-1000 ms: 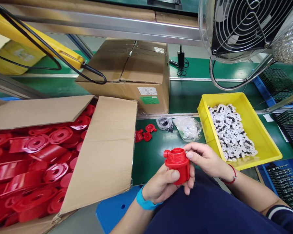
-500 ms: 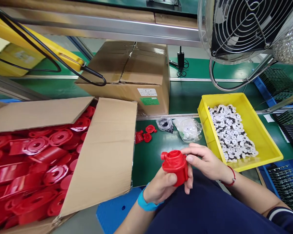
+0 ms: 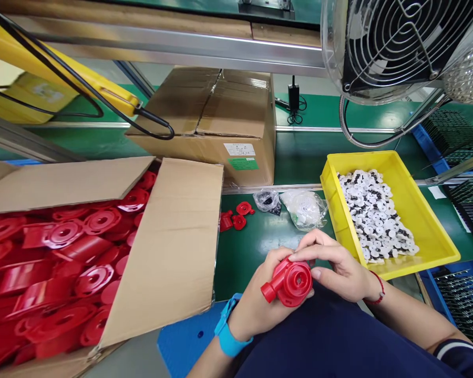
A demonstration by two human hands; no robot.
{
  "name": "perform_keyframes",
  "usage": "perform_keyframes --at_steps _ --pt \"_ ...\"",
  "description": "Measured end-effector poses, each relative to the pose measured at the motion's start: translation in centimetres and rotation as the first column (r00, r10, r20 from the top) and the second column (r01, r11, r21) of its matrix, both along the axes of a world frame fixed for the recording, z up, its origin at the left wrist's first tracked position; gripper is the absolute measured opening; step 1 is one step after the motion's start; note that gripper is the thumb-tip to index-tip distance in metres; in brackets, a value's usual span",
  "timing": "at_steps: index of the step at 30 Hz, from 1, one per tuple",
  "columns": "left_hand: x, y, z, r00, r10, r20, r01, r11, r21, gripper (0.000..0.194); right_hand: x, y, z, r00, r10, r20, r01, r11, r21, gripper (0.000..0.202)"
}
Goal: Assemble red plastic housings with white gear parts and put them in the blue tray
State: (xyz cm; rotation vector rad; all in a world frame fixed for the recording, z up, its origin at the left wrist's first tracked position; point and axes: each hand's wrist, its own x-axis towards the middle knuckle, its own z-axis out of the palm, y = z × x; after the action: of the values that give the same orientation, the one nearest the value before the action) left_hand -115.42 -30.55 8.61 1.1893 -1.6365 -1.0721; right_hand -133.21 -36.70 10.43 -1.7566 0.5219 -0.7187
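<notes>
My left hand [image 3: 262, 296] is wrapped round a red plastic housing [image 3: 294, 283], a hollow round part with a short side spout. The housing is tilted so its round opening faces up toward me, and the spout points left. My right hand [image 3: 335, 268] has its thumb and bent forefinger at the right and upper rim of the same housing. On the green bench beyond lie several small red plastic parts [image 3: 238, 216]. Beside them are a small clear bag with black pieces [image 3: 267, 200] and a larger clear bag with pale contents [image 3: 304, 209].
An open carton [image 3: 173, 252] full of red housings [image 3: 63, 233] stands at left. A yellow bin [image 3: 425, 231] of white and black small parts is at right. A closed carton [image 3: 232, 115] sits behind, and a fan [image 3: 402, 47] hangs at upper right.
The red housing has been turned in my left hand, so its opening faces me and its spout points lower left. My right fingers have shifted over its upper rim.
</notes>
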Motion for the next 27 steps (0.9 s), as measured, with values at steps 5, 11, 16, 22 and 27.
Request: perform_keyframes --at_steps 5,11,16,22,27 --pt "-0.2 0.5 -1.3 0.999 0.025 0.021 -0.027 0.992 0.121 0.041 0.2 0.2 -0.3 0.991 0.060 -0.119 -0.067 0.996 -0.059 0.047" --pt "-0.9 0.9 -3.9 0.993 0.111 -0.026 -0.089 0.897 0.433 0.040 0.9 0.7 -2.3 0.938 0.000 -0.347 -0.035 0.995 -0.095 0.053" --pt "-1.6 0.9 -6.4 0.989 0.145 0.001 -0.129 0.879 0.459 0.033 1.0 0.7 -5.1 0.914 0.026 -0.406 -0.022 1.000 0.014 0.057" --pt "-0.9 -1.2 -9.8 0.940 0.113 -0.322 0.070 0.860 0.506 0.062 -0.8 0.4 -7.8 0.906 -0.194 -0.377 0.215 0.977 0.014 0.059" --pt "3.9 -6.6 -16.4 0.597 0.738 0.314 -0.772 0.424 0.472 0.063 -4.0 -0.4 -7.5 0.835 -0.334 -0.438 0.394 0.918 0.051 0.053"
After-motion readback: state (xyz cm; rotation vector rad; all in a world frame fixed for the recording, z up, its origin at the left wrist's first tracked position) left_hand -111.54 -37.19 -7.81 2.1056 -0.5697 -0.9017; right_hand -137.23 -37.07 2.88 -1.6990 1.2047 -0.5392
